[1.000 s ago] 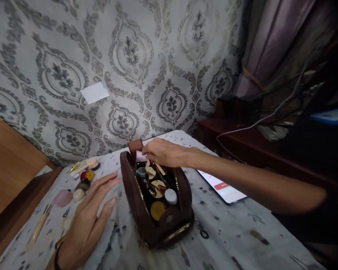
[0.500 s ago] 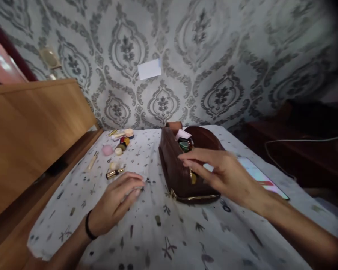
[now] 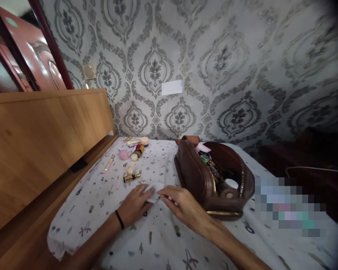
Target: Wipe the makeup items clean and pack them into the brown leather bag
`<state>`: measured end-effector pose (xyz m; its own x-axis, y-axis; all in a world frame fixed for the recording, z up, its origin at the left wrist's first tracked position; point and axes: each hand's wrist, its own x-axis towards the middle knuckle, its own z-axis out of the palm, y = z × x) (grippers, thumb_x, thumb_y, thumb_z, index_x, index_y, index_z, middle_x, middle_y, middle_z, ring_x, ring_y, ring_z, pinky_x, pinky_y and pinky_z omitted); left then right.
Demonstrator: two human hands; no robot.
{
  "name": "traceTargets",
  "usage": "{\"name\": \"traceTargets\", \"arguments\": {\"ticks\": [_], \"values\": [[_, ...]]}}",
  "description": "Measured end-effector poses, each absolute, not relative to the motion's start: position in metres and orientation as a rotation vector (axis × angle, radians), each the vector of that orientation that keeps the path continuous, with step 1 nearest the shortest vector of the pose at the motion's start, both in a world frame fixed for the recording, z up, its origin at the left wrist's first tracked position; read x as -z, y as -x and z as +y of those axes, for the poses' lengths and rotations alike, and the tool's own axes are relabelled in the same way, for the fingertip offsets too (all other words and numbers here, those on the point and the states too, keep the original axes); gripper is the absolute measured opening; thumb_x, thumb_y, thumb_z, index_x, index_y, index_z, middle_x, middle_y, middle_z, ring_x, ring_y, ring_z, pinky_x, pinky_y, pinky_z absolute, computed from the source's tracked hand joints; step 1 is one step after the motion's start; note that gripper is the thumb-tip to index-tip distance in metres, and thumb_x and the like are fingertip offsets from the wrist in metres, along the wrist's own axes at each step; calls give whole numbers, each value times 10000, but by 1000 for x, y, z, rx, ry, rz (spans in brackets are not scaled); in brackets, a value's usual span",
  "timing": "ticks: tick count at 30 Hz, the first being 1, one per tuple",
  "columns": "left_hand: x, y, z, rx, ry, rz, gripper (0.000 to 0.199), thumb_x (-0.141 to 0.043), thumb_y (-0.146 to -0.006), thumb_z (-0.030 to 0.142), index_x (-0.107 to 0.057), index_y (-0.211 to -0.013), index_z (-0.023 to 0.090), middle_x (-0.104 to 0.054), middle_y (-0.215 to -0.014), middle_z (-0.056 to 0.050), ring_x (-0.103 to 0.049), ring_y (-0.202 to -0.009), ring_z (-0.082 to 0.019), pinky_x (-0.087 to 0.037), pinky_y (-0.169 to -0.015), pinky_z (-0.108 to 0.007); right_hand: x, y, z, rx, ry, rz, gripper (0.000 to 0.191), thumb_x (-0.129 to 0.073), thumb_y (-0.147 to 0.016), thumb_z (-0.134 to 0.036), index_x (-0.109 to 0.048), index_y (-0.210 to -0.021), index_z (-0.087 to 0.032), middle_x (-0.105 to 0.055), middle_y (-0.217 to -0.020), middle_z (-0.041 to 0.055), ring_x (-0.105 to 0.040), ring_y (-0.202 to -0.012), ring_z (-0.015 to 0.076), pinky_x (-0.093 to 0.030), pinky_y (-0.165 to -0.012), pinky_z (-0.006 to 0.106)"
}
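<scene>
My left hand (image 3: 135, 204), with a black band at the wrist, has its fingers closed on a small white cloth (image 3: 155, 191). My right hand (image 3: 180, 204) meets it from the right, its fingertips pinched at the edge of that white piece. Just right of my right hand stands an open brown bag (image 3: 193, 170), filled with small items, among them a white round lid (image 3: 231, 183). Beyond my left hand lie a black and gold tube (image 3: 131, 177) and a small cream jar (image 3: 131, 170).
Farther back on the patterned sheet (image 3: 101, 202) are a pink round item (image 3: 123, 154), a pale tube (image 3: 109, 164) and several small cosmetics. A wooden panel (image 3: 50, 131) borders the left. A blurred patch covers the right side.
My right hand has moved left from the bag to my left hand, and a white piece now shows between them. The view has shifted, so the bag appears farther right and lower.
</scene>
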<state>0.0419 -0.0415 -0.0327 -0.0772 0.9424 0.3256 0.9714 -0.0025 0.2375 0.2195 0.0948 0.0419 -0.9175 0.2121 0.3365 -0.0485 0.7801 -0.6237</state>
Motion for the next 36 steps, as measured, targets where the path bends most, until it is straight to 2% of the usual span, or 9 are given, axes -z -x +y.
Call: {"name": "traceTargets", "arguments": {"ticks": [5,8,12,17,22,26,28,33,36], "values": [[35,-42,-31,618,2065,-2223,249,-535,-865,127,-586,-1094,211,-620,-1044,-77,-571,-1015,-243,-489,-907,-417,0,-175,96,-1125,302,-2386,261,-504,-868,-248,-707,-1018,-177,-743,-969,97,-678,-866,216,-523,-756,320],[35,-36,-32,673,2047,-2224,187,-518,-872,135,-600,-1021,214,-623,-1009,-64,-573,-998,-232,-487,-891,-385,27,-151,102,-1206,394,-2300,279,-497,-843,-239,-691,-1024,-152,-742,-918,94,-680,-825,210,-529,-733,320],[35,-32,-37,758,2031,-2215,111,-574,-867,224,-619,-969,218,-624,-997,-62,-566,-986,-233,-473,-891,-377,49,-136,103,-1128,434,-2256,272,-469,-838,-232,-687,-970,-137,-724,-890,107,-668,-820,223,-522,-757,346],[22,-32,-40,896,2130,-2208,223,-563,-896,383,-666,-1025,233,-634,-1022,-67,-578,-959,-214,-473,-857,-346,53,-139,101,-1132,382,-2246,238,-467,-852,-223,-686,-934,-174,-714,-888,87,-658,-833,218,-508,-755,333],[1,-9,-37,1128,1960,-2274,239,-481,-934,337,-681,-974,213,-680,-944,-50,-613,-910,-188,-475,-832,-309,50,-141,102,-1137,414,-2259,229,-470,-854,-226,-686,-899,-168,-697,-849,80,-646,-797,211,-493,-727,315],[-5,32,-26,1004,1668,-2393,245,-435,-929,281,-662,-903,192,-684,-865,-36,-614,-806,-165,-478,-755,-277,50,-140,101,-1112,427,-2267,223,-472,-849,-224,-689,-869,-176,-676,-799,65,-633,-753,206,-482,-698,308],[-4,54,-19,929,1567,-2425,218,-450,-906,249,-657,-890,180,-682,-876,-47,-614,-844,-182,-475,-782,-294,50,-140,101,-1109,418,-2269,227,-468,-848,-223,-689,-855,-176,-672,-791,67,-631,-750,209,-480,-696,311],[-1,94,2,752,1379,-2481,205,-458,-886,203,-658,-908,164,-660,-1002,-95,-557,-1037,-234,-407,-963,-359,50,-140,103,-1112,400,-2276,226,-469,-847,-227,-689,-842,-175,-675,-795,74,-633,-759,212,-480,-707,318],[-3,109,10,649,1237,-2549,239,-452,-897,232,-640,-1030,169,-618,-1128,-117,-507,-1120,-263,-378,-1006,-393,50,-140,103,-1132,412,-2274,218,-471,-846,-218,-684,-837,-177,-678,-805,72,-633,-766,206,-480,-714,313]]}}
